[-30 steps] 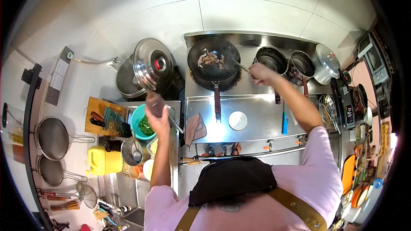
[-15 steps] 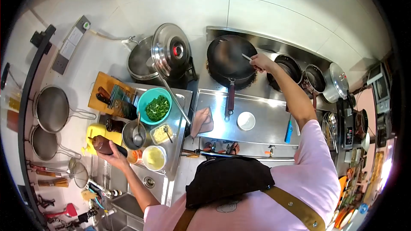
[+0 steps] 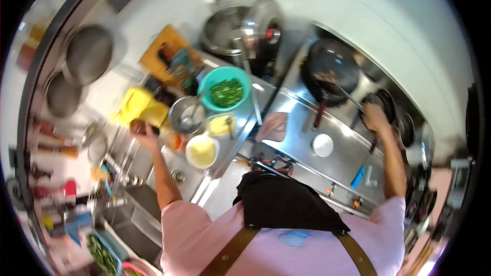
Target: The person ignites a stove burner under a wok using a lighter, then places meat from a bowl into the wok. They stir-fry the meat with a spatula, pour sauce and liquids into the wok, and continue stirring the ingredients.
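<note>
My left hand [image 3: 149, 140] is closed around a dark brown squeeze bottle [image 3: 139, 127], close to the yellow jug [image 3: 138, 106] on the left counter. My right hand [image 3: 376, 117] grips a long metal-handled cooking utensil [image 3: 353, 97]. Its far end reaches into the black wok [image 3: 340, 64] on the stove, where some brown food [image 3: 326, 77] lies toward the handle side. The tip of the utensil is too blurred to make out. Near my right hand sit smaller dark pans [image 3: 383, 101]. A white bowl [image 3: 322, 145] stands on the steel ledge before the stove.
Between the two hands are a turquoise bowl [image 3: 246, 92] of chopped greens, a metal bowl [image 3: 176, 117] with a ladle, and a tub of pale yellow contents [image 3: 201, 152]. A large pot [image 3: 212, 30] with its lid leaning stands behind. Strainers [image 3: 89, 53] hang at left.
The whole view has turned and shifted. My right hand has drawn back from the wok with the utensil, and food now shows near the wok's handle side. The bottle stays in my left hand.
</note>
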{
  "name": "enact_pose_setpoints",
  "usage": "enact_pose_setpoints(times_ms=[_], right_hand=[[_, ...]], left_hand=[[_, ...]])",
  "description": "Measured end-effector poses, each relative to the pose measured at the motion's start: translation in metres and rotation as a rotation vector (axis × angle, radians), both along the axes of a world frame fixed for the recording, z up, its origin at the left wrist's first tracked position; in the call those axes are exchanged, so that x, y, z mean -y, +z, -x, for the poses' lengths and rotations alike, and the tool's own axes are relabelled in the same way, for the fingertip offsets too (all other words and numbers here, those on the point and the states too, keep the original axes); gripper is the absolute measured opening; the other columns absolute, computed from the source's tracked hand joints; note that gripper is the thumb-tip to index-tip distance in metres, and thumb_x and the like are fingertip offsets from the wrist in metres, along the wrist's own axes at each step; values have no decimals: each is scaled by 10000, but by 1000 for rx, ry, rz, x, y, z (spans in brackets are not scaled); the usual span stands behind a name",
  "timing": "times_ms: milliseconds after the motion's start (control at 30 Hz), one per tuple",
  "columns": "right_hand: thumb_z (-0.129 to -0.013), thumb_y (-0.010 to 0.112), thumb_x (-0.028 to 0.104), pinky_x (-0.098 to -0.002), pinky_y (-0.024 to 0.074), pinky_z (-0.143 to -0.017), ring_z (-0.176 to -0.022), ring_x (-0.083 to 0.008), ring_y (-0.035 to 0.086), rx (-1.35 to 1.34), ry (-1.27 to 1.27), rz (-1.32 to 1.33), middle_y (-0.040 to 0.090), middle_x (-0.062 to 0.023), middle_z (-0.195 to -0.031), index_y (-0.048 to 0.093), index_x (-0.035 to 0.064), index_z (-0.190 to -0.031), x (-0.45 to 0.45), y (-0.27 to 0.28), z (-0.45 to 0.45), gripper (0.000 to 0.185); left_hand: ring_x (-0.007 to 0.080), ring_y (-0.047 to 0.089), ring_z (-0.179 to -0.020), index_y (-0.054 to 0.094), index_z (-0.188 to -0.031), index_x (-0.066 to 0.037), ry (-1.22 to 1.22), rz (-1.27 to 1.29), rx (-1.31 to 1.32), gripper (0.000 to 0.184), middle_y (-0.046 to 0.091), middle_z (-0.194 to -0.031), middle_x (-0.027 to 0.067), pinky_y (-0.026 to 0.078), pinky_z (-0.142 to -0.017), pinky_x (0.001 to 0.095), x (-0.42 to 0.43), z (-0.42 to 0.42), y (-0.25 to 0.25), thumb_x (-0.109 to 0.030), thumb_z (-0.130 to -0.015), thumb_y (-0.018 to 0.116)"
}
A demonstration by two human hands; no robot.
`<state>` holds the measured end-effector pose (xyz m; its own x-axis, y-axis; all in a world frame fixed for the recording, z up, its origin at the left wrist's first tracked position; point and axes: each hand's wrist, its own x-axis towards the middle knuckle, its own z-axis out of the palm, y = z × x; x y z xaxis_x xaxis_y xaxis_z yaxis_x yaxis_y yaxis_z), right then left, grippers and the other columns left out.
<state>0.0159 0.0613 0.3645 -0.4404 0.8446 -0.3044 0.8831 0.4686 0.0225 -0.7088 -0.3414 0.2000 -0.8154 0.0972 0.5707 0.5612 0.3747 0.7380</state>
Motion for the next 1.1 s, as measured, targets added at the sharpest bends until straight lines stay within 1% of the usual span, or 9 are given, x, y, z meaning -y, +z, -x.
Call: enact_pose_setpoints(times_ms=[67, 167, 300, 533, 600, 767, 900, 967, 1100], right_hand=[[-806, 541, 45, -519, 501, -867, -1013, -423, 629, -77, -170, -51, 660, -260, -1030, 645, -6, -1050, -10, -43, 2, 270], [-879, 490, 103, -513, 515, -864, -991, -427, 641, -155, -427, -103, 658, -273, -1029, 634, 17, -1110, -19, -70, 25, 286], [-797, 558, 59, -514, 530, -812, -910, -425, 661, -236, -315, -188, 674, -263, -935, 621, 84, -1185, -25, -90, 34, 394], [-748, 609, 67, -484, 526, -833, -936, -399, 665, 21, -201, -21, 682, -242, -986, 651, 105, -1223, 18, 33, 0, 479], [-736, 619, 49, -471, 524, -853, -974, -394, 656, 123, -242, 57, 682, -237, -1007, 663, 102, -1209, 29, 75, 7, 478], [-779, 625, 102, -485, 504, -882, -991, -419, 636, -28, -87, 15, 673, -252, -1002, 644, 50, -1191, -8, -26, -6, 416], [-838, 575, 92, -424, 480, -498, -596, -280, 608, -602, -552, 249, 621, -138, -735, 634, -9, -1046, -15, -37, 8, 238], [-892, 517, 81, -292, 315, -340, -460, -114, 427, -863, -869, 458, 475, -18, -634, 598, 14, -925, -4, 10, 14, 110], [-902, 488, 73, -244, 282, -349, -451, -83, 418, -836, -975, 806, 507, -42, -654, 493, 62, -823, -48, 44, -34, 80]], left_hand=[[324, 584, -1084, 336, -1387, 9, -235, -221, 143, 706, 568, -1233, 185, 476, -963, 418, -12, 16, -37, -253, -873, 743], [292, 607, -1025, 377, -1339, 0, -56, -70, 107, 692, 585, -1195, 179, 510, -905, 401, -34, 4, -55, -246, -839, 787], [302, 561, -1107, 359, -1326, 36, -207, -156, 192, 650, 539, -1260, 193, 460, -994, 405, -39, 9, -90, -130, -852, 771], [347, 485, -1240, 245, -1454, 13, 109, -71, 543, 747, 444, -1395, 239, 392, -1073, 422, -16, -20, -62, -52, -871, 707], [350, 482, -1242, 283, -1435, 20, 192, -9, 248, 628, 434, -1397, 236, 404, -1062, 425, -14, -58, -29, -78, -922, 634], [321, 524, -1160, 387, -1360, 33, -293, -286, 4, 460, 496, -1306, 207, 466, -956, 399, -96, -220, 41, -117, -953, 543], [248, 590, -1036, 565, -1206, -10, -926, 28, 338, 315, 614, -1148, 134, 476, -879, 353, -156, -302, -12, -98, -904, 576], [337, 606, -1003, 620, -1091, 9, -931, 312, 398, 265, 636, -1089, 175, 481, -878, 424, -184, -314, -54, -135, -870, 632], [430, 552, -1082, 482, -1249, 27, -788, 569, 333, 539, 552, -1168, 273, 458, -923, 493, -224, -317, -93, -183, -814, 720]])
